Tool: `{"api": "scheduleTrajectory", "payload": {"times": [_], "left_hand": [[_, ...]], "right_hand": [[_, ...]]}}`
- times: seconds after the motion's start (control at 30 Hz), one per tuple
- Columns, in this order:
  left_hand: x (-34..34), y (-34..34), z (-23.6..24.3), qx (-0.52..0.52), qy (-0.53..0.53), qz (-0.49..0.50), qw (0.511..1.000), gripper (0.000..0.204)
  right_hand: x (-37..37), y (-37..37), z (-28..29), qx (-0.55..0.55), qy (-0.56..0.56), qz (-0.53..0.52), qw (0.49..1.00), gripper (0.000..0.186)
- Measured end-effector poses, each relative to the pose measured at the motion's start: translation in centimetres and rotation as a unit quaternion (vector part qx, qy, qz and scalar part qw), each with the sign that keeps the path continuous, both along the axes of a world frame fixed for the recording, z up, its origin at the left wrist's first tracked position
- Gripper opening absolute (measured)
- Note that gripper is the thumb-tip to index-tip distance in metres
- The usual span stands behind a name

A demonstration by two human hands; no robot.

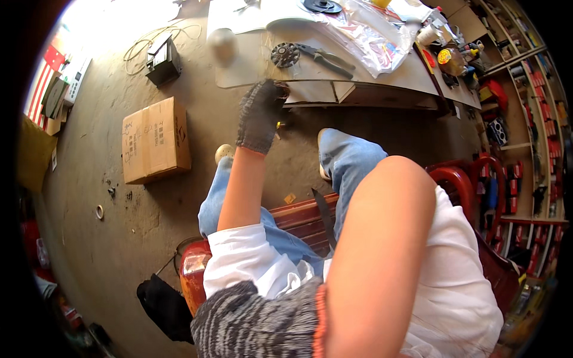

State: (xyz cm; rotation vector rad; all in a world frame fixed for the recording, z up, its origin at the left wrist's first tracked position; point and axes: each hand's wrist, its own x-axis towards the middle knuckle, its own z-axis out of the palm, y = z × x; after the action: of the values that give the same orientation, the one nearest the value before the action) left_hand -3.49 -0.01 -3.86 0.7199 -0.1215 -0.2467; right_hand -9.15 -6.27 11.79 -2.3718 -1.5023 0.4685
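Observation:
My left hand [261, 116], in a dark knit work glove, reaches forward to the near edge of a pale workbench [253, 68]. Its fingers are curled in, and a small brownish bit shows at the fingertips, too unclear to name. A speck of yellow shows just below that hand. Bent sharply at the elbow, my right arm brings my right hand [256, 322] close in at the bottom, wearing a grey-black knit glove with an orange cuff. Its fingers are hidden. On the bench near my left hand lie a black slotted disc [285, 55] and dark-handled pliers [327, 59].
Clear plastic bags [379, 45] and a black round part [321, 6] cover the far bench. A cardboard box [152, 143] and a black battery-like block [163, 61] sit on the floor at left. Filled shelves [519, 143] line the right, beside a red wooden chair [456, 179].

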Motion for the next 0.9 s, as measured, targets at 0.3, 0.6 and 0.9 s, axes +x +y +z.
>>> {"api": "scheduleTrajectory", "payload": {"times": [0.3,0.6,0.9], "left_hand": [[-0.2,0.3,0.3,-0.025,-0.047,0.034,0.998,0.012],[-0.4,1.8,1.5,0.103,-0.092,0.045,0.989,0.019],[0.5,3.9,2.0,-0.15,0.053,0.017,0.987,0.024]], "right_hand": [[-0.9,1.6,0.4,0.003,0.005,0.004,1.0,0.035],[-0.1,3.3,2.8,0.033,0.018,0.015,0.999,0.033],[5.2,-4.1,-0.4,0.427,0.11,-0.431,0.787,0.028]]}}
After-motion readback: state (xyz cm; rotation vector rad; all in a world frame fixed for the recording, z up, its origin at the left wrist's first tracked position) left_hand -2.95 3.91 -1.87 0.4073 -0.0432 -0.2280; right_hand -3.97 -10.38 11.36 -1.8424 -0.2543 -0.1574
